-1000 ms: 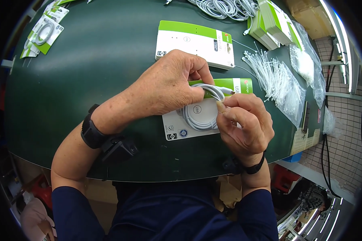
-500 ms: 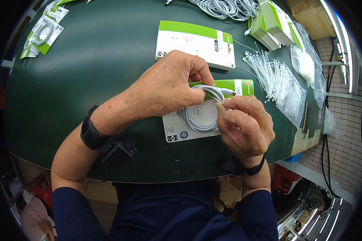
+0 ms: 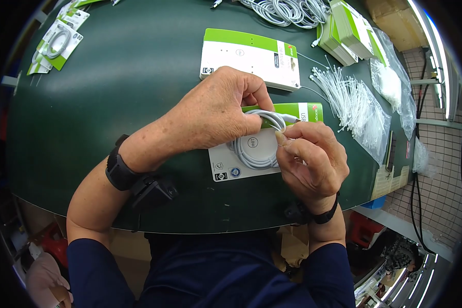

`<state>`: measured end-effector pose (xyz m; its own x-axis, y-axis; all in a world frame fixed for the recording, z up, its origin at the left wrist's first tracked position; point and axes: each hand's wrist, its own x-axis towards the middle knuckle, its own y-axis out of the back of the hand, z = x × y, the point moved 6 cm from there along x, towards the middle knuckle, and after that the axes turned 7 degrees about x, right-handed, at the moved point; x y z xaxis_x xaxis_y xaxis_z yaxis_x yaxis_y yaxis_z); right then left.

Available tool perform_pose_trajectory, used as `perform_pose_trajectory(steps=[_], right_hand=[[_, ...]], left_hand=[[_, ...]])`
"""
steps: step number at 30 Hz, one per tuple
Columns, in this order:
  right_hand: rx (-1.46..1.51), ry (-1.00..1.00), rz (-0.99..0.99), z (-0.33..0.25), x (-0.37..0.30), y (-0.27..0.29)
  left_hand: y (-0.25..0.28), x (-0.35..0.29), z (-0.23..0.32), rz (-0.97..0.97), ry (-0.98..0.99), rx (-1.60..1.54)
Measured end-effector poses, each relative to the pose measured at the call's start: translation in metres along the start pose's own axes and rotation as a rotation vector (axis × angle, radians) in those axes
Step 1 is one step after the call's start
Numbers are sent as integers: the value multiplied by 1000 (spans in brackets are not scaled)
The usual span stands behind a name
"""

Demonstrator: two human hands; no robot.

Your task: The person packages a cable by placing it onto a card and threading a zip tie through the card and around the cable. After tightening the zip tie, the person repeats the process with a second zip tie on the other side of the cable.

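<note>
The left hand (image 3: pixel 215 115) is curling its fingers over the top of a coiled white cable (image 3: pixel 256 149), pinching the loops against the green-and-white packaging card (image 3: pixel 231 161) at the centre of the frame. The right hand (image 3: pixel 310 159) is pinching the cable's free end near the plug, thumb and fingertips pressed together just right of the coil. The card is lying on the dark green table (image 3: pixel 113 92). Above it a second card (image 3: pixel 249 56) is resting flat; to the right a bag of white cable ties (image 3: pixel 351 105) is spilling open, and a heap of loose cables (image 3: pixel 287 10) is sitting at the top edge. If the left grip is easing, the springy coil could be unwinding off the card, I'd judge. Compared with a moment earlier, both hands are staying almost exactly where they were, the coil no looser
</note>
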<state>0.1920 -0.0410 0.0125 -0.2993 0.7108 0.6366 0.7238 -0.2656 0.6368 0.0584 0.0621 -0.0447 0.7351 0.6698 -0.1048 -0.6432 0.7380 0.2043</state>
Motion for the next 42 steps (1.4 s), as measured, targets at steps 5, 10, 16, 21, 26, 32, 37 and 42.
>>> perform_pose_trajectory(steps=[5,10,16,21,26,32,37,42], right_hand=[[10,7,-8,2,0,-3],[25,13,-14,3,-1,-4],[15,-6,-97,7,1,-12],[-42,1,-200,4,4,-15],[-78,21,-218,0,5,-13],[91,38,97,8,6,18],[454,-520,652,79,-19,75],[710,-830,204,104,-20,22]], left_hand=[[0,0,-2,0,-1,8],[0,0,-2,1,-6,26],[-2,1,-4,3,11,37],[-7,-1,2,25,-37,105],[-5,-5,10,77,-130,194],[1,-8,12,111,-139,158],[4,-8,23,113,-213,105],[2,-14,34,32,-103,89]])
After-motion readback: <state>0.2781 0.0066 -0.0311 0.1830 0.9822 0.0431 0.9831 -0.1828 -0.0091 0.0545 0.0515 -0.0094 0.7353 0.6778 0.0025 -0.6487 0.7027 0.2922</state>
